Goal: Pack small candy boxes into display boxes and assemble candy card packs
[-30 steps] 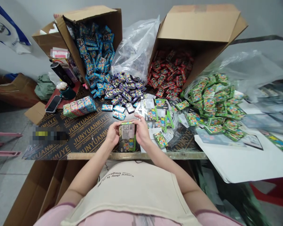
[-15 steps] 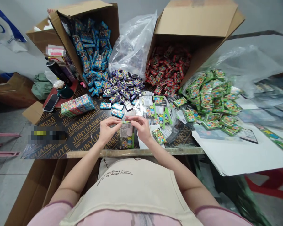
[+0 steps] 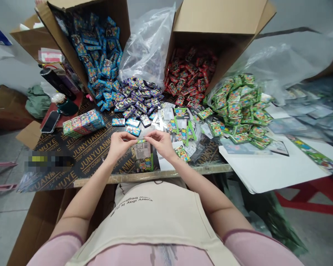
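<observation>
Both hands pinch the top flap of a small carton (image 3: 143, 157) standing at the table's (image 3: 80, 159) near edge: left hand (image 3: 120, 142) on its left corner, right hand (image 3: 158, 140) on its right. Thin card, it looks light and easily creased, best held by its side walls. Pale label on top, green cartoon print below.

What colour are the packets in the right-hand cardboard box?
Red packets, seen in the head view.
</observation>
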A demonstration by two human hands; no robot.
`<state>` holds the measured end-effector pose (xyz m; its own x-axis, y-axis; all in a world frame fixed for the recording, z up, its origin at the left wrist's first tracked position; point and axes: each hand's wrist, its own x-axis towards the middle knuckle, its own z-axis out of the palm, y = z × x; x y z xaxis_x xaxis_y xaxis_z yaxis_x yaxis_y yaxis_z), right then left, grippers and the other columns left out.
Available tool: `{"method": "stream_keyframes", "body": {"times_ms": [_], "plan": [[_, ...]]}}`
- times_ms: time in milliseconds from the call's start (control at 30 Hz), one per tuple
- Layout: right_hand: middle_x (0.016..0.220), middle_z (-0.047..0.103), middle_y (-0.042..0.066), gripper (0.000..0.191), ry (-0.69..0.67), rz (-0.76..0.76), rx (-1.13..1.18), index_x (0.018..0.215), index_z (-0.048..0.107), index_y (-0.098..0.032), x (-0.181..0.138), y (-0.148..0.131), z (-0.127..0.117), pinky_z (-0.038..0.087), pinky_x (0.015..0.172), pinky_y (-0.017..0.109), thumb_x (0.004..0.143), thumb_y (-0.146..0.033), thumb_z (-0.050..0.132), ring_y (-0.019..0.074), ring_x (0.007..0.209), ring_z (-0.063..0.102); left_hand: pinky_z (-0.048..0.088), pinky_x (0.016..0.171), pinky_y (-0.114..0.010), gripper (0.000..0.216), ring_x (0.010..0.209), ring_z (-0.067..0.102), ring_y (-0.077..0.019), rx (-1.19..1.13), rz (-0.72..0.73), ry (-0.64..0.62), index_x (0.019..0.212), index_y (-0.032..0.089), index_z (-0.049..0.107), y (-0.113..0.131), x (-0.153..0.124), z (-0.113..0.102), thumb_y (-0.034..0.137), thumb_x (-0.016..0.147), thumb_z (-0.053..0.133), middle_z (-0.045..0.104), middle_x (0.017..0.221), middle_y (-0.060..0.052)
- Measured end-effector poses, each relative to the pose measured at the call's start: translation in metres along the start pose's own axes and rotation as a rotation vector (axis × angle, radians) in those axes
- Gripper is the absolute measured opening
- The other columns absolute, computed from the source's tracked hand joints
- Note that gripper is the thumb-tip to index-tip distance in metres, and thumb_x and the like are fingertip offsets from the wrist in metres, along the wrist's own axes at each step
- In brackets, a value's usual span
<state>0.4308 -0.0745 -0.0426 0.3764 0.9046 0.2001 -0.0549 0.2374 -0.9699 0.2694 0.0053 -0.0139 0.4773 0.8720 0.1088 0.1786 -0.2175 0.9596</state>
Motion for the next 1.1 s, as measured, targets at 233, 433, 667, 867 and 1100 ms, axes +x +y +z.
{"method": "stream_keyframes", "body": {"times_ms": [233,433,667,867,1100], "plan": [[0.076,0.07,0.001,0.023,0.007,-0.054,-0.147,0.076,0.07,-0.024,-0.008,0.005,-0.002,0.054,0.073,0.035,0.078,-0.046,0.069,0.0187,0.073,0.066,0.052,0.068,-0.029,0.01,0.07,0.066,-0.0173,0.3,0.366,-0.009,0.066,0.018,0.07,-0.001,-0.012,0.006,0.024,0.073,0.069,0.072,0.075,-0.005],[0.122,0.068,0.005,0.034,-0.098,-0.222,-0.369,0.099,0.072,-0.028,-0.019,0.012,-0.024,0.042,0.105,0.045,0.088,-0.055,0.054,0.0254,0.116,0.06,0.047,0.092,-0.043,0.02,0.076,0.057,-0.0181,0.615,0.635,-0.138,0.094,0.026,0.074,-0.013,-0.007,0.004,0.026,0.088,0.056,0.06,0.072,-0.002],[0.101,0.066,0.012,0.022,0.094,-0.089,-0.967,0.097,0.074,-0.02,0.002,0.049,-0.127,0.042,0.094,0.047,0.086,-0.033,0.06,0.0285,0.103,0.057,0.046,0.08,-0.039,0.023,0.073,0.052,-0.0167,0.615,0.723,-0.142,0.098,0.029,0.075,-0.016,-0.009,0.004,0.024,0.09,0.054,0.055,0.074,-0.003],[0.088,0.063,0.008,0.01,-0.035,0.016,-1.122,0.08,0.075,-0.02,-0.003,0.083,-0.148,0.041,0.086,0.044,0.081,-0.027,0.068,0.0257,0.092,0.055,0.043,0.069,-0.032,0.024,0.076,0.054,-0.0172,0.58,0.655,-0.096,0.101,0.026,0.075,-0.017,-0.014,0.01,0.023,0.09,0.054,0.056,0.078,-0.004],[0.085,0.061,0.01,0.017,-0.117,-0.129,-1.098,0.074,0.067,-0.018,-0.013,0.084,-0.137,0.039,0.086,0.04,0.087,-0.02,0.055,0.0259,0.093,0.052,0.045,0.071,-0.032,0.023,0.078,0.056,-0.0171,0.543,0.618,-0.058,0.101,0.025,0.075,-0.02,-0.019,0.009,0.023,0.09,0.056,0.057,0.082,-0.004]]}}
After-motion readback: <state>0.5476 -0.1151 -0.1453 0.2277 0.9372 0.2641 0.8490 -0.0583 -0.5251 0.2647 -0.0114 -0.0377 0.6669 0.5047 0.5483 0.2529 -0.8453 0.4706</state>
